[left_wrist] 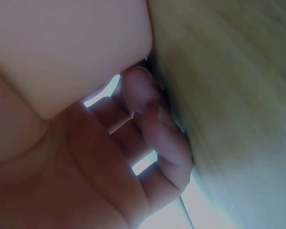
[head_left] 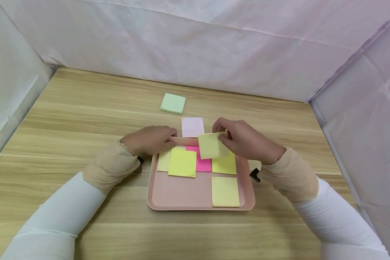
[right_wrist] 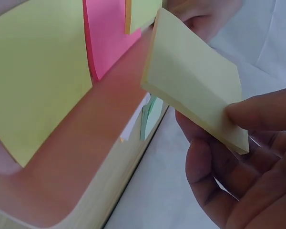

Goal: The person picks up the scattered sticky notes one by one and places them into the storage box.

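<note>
A pale yellow sticky note pad [head_left: 211, 146] is pinched between the thumb and fingers of my right hand [head_left: 248, 141], tilted above the back right of a pink tray [head_left: 182, 196]. At the tray's back left corner, my left hand [head_left: 151, 140] grips the rim; its curled fingers [left_wrist: 167, 138] show against the tray wall in the left wrist view. Inside the tray lie a bright yellow pad [head_left: 182, 162], a hot pink pad [head_left: 204, 165] partly covered, a yellow pad [head_left: 225, 166] under the held one, and two pale yellow pads, at front right [head_left: 225, 192] and back left [head_left: 163, 161].
Just behind the tray a lilac pad [head_left: 193, 127] lies on the wooden table [head_left: 100, 97]. Farther back is a mint green pad [head_left: 173, 103]. White cloth walls [head_left: 195, 43] enclose the back and both sides of the table.
</note>
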`<act>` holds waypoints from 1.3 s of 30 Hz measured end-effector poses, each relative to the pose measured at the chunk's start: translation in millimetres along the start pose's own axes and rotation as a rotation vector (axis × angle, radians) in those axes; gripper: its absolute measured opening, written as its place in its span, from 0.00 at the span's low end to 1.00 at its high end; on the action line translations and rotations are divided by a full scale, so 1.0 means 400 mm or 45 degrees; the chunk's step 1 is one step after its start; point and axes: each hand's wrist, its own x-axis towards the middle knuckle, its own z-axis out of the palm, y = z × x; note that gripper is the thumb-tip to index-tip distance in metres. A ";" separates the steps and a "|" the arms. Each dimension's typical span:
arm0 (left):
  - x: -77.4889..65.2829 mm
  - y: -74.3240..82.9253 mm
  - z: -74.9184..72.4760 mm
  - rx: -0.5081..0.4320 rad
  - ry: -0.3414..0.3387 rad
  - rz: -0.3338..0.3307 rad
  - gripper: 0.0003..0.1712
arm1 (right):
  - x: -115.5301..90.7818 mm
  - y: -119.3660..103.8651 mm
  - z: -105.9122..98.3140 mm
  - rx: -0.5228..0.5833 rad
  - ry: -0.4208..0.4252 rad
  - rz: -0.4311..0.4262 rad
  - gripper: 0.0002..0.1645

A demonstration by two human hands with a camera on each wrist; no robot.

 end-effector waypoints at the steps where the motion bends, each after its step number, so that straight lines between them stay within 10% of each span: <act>1: 0.000 0.000 0.000 -0.003 0.000 -0.002 0.08 | 0.000 -0.002 0.004 -0.001 -0.004 -0.011 0.10; 39: 0.001 -0.002 0.000 -0.014 -0.001 -0.021 0.08 | -0.023 -0.026 0.078 0.260 -0.250 0.057 0.21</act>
